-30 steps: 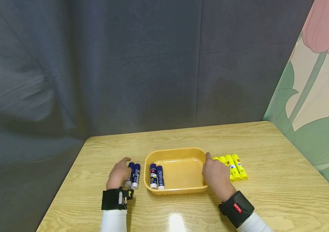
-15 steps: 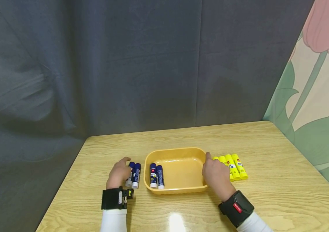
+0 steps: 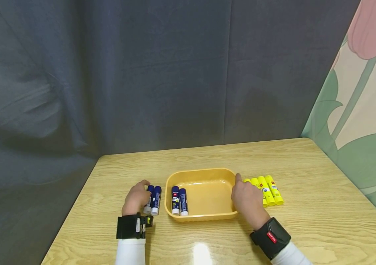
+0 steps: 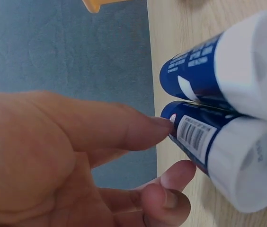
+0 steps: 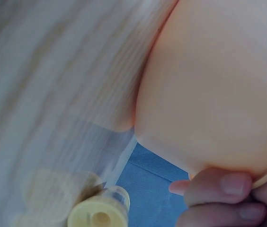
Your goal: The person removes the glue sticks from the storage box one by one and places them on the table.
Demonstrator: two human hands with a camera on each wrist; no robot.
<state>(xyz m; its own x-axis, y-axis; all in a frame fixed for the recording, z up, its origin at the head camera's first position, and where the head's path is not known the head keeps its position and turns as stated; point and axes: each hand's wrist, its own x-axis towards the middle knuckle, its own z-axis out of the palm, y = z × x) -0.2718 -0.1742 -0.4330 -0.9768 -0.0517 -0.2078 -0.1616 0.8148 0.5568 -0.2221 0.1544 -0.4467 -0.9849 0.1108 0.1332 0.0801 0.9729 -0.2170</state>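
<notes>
My left hand (image 3: 136, 199) is at the left of a pair of blue glue sticks lying side by side on the table. In the left wrist view its thumb and fingers pinch the nearer glue stick (image 4: 197, 135) toward its cap end. The other blue glue stick (image 3: 155, 200) lies against it, its white base facing the wrist camera. On the right, my right hand (image 3: 248, 201) grips the rim of a yellow plastic tray (image 3: 204, 218), fingers curled at the edge. Inside the tray, two blue glue sticks (image 3: 183, 202) lie along the left wall.
Several yellow glue sticks (image 3: 274, 190) lie in a row right of the tray, partly behind the right hand. The wooden table (image 3: 181, 158) ends at a dark grey curtain (image 3: 174, 81). A flower-patterned wall (image 3: 366, 147) borders the right side.
The two blue glue sticks beside the left hand have shifted very slightly. Both hands and the tray stay practically where they were.
</notes>
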